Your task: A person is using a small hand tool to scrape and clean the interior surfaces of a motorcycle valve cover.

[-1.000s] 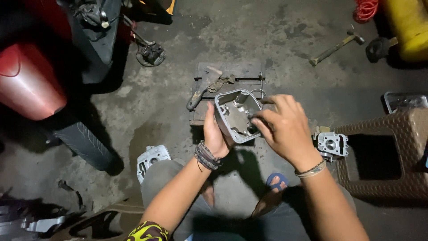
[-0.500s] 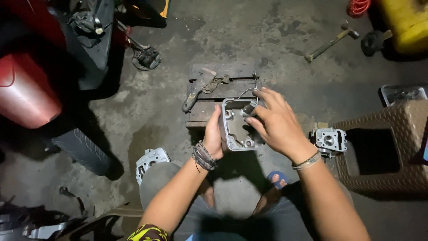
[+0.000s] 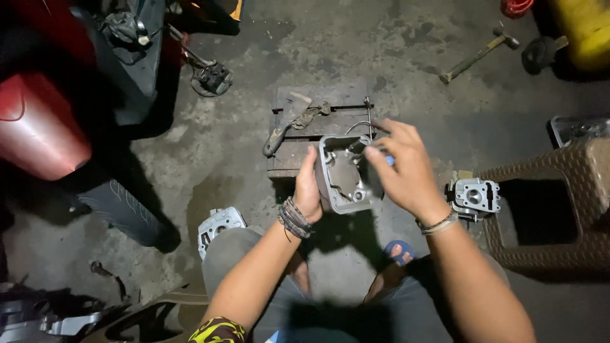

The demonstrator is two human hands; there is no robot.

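My left hand (image 3: 309, 189) grips the left edge of a grey metal engine cover (image 3: 343, 175), holding it upright with its hollow inner side facing me. My right hand (image 3: 401, 170) rests on the cover's right rim, fingertips pinched on a small blue object that I cannot make out clearly. Both hands hover over a dark wooden block (image 3: 318, 121) on the concrete floor. A worn scraper (image 3: 286, 124) and a bent wire lie on that block.
A silver cylinder head (image 3: 475, 197) sits right of my hand beside a brown wicker stool (image 3: 559, 203). Another metal part (image 3: 217, 226) lies by my left knee. A red motorcycle (image 3: 44, 121) and its tyre stand left. A hammer (image 3: 475, 57) and yellow container lie far right.
The cover has been tilted and turned in my hands, its hollow side now facing me more squarely. My right hand slid from over the cover to its right rim.
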